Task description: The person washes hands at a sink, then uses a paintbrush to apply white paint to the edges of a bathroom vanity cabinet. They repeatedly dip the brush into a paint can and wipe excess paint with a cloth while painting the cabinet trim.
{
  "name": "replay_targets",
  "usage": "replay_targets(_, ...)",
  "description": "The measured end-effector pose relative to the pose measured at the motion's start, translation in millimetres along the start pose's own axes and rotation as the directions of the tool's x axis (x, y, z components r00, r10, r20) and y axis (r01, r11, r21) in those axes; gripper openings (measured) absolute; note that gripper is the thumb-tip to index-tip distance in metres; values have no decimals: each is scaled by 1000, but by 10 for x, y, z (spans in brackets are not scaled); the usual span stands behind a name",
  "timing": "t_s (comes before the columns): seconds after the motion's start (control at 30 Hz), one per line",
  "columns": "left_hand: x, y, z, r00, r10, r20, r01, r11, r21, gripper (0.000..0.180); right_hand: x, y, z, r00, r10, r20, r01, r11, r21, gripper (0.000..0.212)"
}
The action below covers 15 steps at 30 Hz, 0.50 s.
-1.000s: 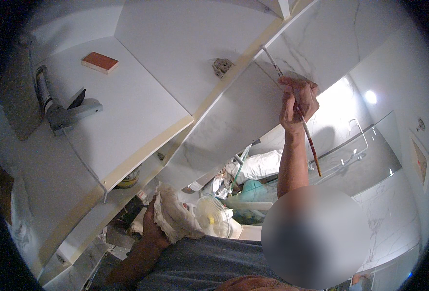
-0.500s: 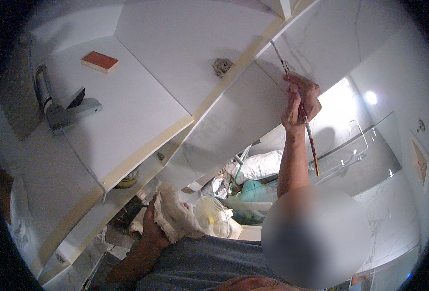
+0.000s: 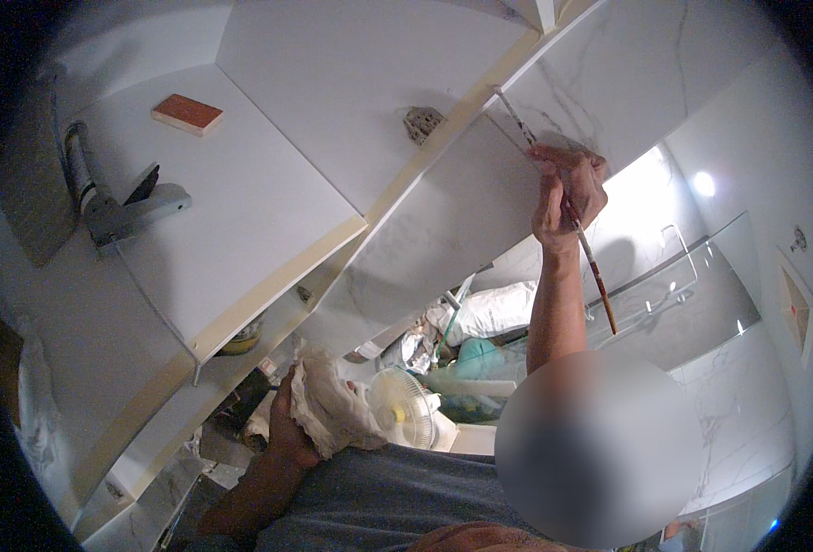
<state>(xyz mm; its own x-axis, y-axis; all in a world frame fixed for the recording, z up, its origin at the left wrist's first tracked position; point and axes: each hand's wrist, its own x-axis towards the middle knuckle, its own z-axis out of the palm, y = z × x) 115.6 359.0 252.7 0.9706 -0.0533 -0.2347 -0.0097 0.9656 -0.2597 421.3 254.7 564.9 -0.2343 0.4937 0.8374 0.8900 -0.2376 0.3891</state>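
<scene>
My right hand (image 3: 572,189) pinches a thin paintbrush (image 3: 515,118), its stained handle slanting down past my wrist. The brush's tip rests at the white edge beside a strip of beige masking tape (image 3: 466,115), at the top of a marble-patterned panel (image 3: 425,207). Low on the left, near my body, my left hand (image 3: 291,428) is closed round a crumpled off-white cloth (image 3: 328,405). Most of that hand's fingers lie hidden behind the cloth.
On the white surface at left lie a caulking gun (image 3: 117,207) and a reddish sanding block (image 3: 188,114). A rough grey lump (image 3: 422,124) sits by the tape. Below stand a fan (image 3: 399,409) and a white sack (image 3: 494,313). A glass panel (image 3: 701,285) is at right.
The brush tip has slid a little to the left and nearer along the taped edge, its handle end swinging right. My left hand and the cloth stay nearly where they were.
</scene>
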Motion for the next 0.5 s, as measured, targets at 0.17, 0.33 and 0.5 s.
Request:
replay_targets(0.17, 89, -24, -104, 995, 96, 22, -98, 970, 222, 61, 26, -27, -8, 999, -30, 22, 30, 999, -11, 18)
replay_targets(0.33, 50, 20, -15, 991, 105, 88, -134, 882, 451, 60, 19, -10, -17, 999, -35, 26, 35, 999, 24, 19)
replay_targets(0.5, 78, -6, -171, 976, 139, 166, -202, 858, 472, 61, 5, 9, -21, 999, -41, 6, 40, 995, 96, 19)
